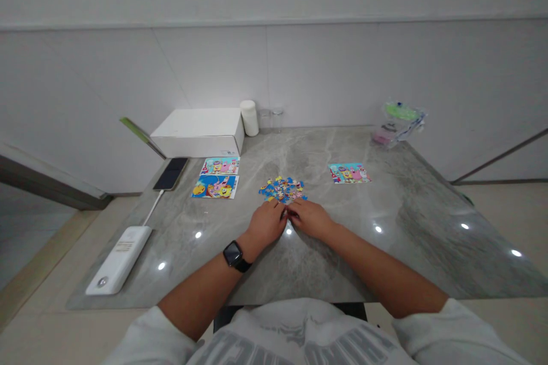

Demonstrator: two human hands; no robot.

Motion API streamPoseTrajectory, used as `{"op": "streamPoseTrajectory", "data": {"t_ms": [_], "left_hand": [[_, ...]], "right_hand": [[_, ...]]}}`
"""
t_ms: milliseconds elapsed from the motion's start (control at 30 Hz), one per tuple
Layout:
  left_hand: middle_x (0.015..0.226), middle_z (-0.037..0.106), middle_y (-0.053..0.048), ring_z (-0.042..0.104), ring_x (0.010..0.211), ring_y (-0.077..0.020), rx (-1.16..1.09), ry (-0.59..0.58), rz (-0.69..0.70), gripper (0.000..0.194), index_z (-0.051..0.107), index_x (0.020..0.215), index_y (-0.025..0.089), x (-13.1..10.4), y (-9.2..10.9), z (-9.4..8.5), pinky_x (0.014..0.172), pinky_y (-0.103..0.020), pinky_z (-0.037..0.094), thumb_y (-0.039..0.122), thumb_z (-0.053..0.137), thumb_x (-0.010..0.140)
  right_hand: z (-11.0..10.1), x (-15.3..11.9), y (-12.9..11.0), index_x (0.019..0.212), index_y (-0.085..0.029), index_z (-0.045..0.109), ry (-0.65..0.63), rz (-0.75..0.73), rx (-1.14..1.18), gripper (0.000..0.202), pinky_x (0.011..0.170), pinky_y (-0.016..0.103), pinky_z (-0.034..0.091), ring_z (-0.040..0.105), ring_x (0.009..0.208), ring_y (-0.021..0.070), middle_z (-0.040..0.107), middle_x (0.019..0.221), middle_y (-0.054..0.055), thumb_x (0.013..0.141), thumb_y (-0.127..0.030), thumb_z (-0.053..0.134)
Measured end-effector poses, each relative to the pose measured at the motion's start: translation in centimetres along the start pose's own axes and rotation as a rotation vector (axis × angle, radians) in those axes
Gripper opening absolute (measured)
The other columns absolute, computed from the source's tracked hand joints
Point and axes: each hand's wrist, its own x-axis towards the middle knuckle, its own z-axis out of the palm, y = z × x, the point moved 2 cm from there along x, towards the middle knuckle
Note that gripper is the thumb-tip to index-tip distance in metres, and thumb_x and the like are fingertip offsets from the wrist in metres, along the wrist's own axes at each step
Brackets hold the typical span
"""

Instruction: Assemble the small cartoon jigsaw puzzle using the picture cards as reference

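A loose pile of small colourful puzzle pieces (280, 187), mostly blue, yellow and pink, lies on the grey marbled table (299, 274). At its near edge, my left hand (268, 221) and my right hand (310, 218) meet, thumbs close together. The fingers of both hands are bent and closed; whatever may be between them is hidden. Two cartoon picture cards, an upper one (220, 166) and a lower one (214, 187), lie left of the pile. Another cartoon card (350, 173) lies to its right.
Along the back stand a white box (199, 128), a white cylinder (249, 118) and two clear glasses (277, 121). A plastic bag (398, 124) sits back right. On the left, a phone (171, 174) is cabled to a white power bank (120, 259), near a thin upright panel (141, 136).
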Motion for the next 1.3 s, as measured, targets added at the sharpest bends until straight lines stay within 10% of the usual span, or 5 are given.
{"op": "streamPoseTrajectory", "data": {"t_ms": [233, 467, 700, 1067, 1300], "left_hand": [[0.124, 0.064, -0.012, 0.066, 0.111, -0.0266, -0.095, 0.119, -0.038, 0.023, 0.066, 0.119, 0.020, 0.3, -4.5, -1.8, 0.100, -0.042, 0.056, 0.024, 0.063, 0.097], [0.139, 0.053, -0.012, 0.066, 0.097, -0.0216, -0.231, 0.080, -0.105, 0.068, 0.056, 0.143, 0.025, -0.2, -10.4, -2.5, 0.098, -0.044, 0.060, 0.031, 0.081, 0.080], [0.115, 0.064, -0.009, 0.065, 0.103, -0.0243, -0.204, -0.032, -0.050, 0.040, 0.070, 0.122, 0.020, 5.4, -7.8, -1.1, 0.099, -0.039, 0.057, 0.025, 0.075, 0.082], [0.129, 0.059, -0.012, 0.063, 0.116, -0.0261, -0.252, 0.061, -0.046, 0.046, 0.062, 0.131, 0.021, -1.1, -5.0, -1.5, 0.104, -0.043, 0.056, 0.019, 0.074, 0.086], [0.121, 0.068, -0.013, 0.064, 0.114, -0.0289, -0.122, 0.034, 0.063, 0.014, 0.068, 0.109, 0.020, 2.3, -2.6, 0.5, 0.105, -0.047, 0.053, 0.017, 0.062, 0.097]], "right_hand": [[-1.6, -0.3, 4.7, 0.124, -0.019, 0.070, 0.174, 0.137, 0.014, 0.026, 0.096, 0.031, 0.049, 0.067, 0.105, 0.0211, 0.070, 0.124, 0.012, 0.100, -0.021, 0.060], [-2.2, -0.6, 9.1, 0.143, -0.020, 0.060, 0.091, 0.170, 0.073, 0.059, 0.095, 0.031, 0.051, 0.067, 0.093, 0.0174, 0.063, 0.133, 0.013, 0.087, -0.023, 0.078], [-1.8, 6.0, 5.9, 0.137, -0.019, 0.067, 0.007, 0.147, 0.027, 0.048, 0.103, 0.034, 0.049, 0.065, 0.118, 0.0260, 0.065, 0.129, 0.015, 0.090, -0.026, 0.077], [0.0, 0.3, 2.7, 0.148, -0.023, 0.058, 0.017, 0.154, 0.038, 0.057, 0.099, 0.036, 0.054, 0.068, 0.109, 0.0244, 0.056, 0.138, 0.015, 0.093, -0.026, 0.072], [2.1, 4.6, 1.0, 0.132, -0.019, 0.067, 0.108, 0.110, -0.033, 0.034, 0.099, 0.039, 0.054, 0.066, 0.110, 0.0256, 0.060, 0.134, 0.018, 0.104, -0.018, 0.049]]}}
